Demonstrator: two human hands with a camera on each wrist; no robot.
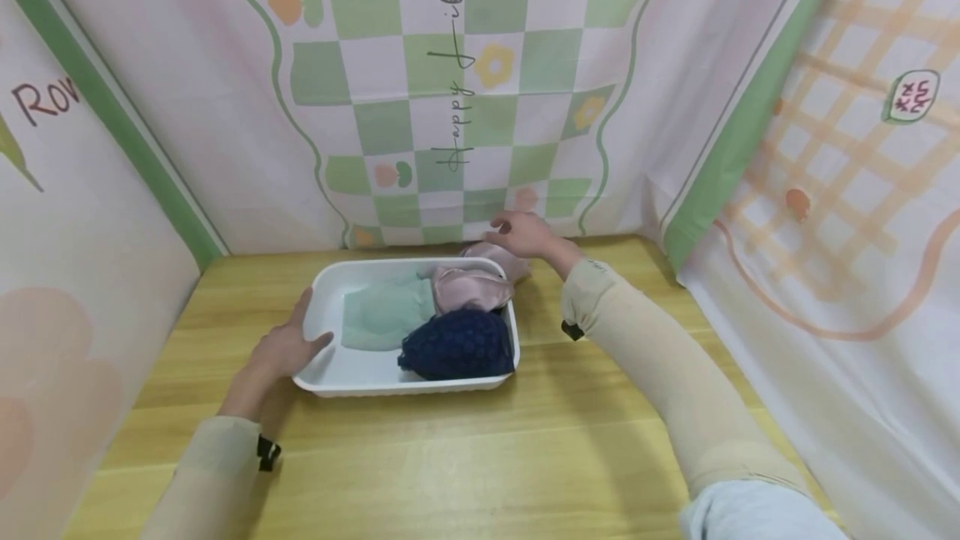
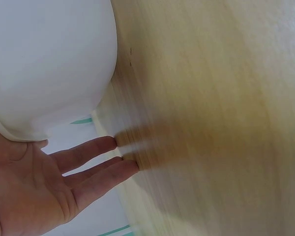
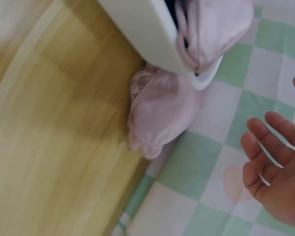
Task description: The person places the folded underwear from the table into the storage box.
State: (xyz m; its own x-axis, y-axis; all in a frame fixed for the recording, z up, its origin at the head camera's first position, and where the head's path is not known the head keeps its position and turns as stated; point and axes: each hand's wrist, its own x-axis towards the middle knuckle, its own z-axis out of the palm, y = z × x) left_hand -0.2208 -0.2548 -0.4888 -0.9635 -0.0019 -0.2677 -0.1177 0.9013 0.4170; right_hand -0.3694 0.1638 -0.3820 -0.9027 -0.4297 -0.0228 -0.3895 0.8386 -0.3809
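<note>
A white plastic tray (image 1: 360, 388) stands on the wooden table in the head view. My left hand (image 1: 283, 348) is at its left end, thumb over the rim. In the left wrist view, several fingers (image 2: 101, 182) extend straight outside the tray. Inside lie a folded mint-green cloth (image 1: 386, 315) and a navy lace bundle (image 1: 461, 346). A pink satin bra (image 1: 468, 288) drapes over the far right corner; its lace-edged cup hangs outside in the right wrist view. Above that corner, my right hand (image 1: 525, 236) holds nothing, its fingers loosely bent and apart from the bra.
Behind the tray hangs a green-and-white checked cloth (image 1: 431, 65), close to the table's far edge. Printed curtains (image 1: 847, 215) enclose the right and left sides. Bare wooden tabletop (image 1: 450, 457) lies in front of the tray.
</note>
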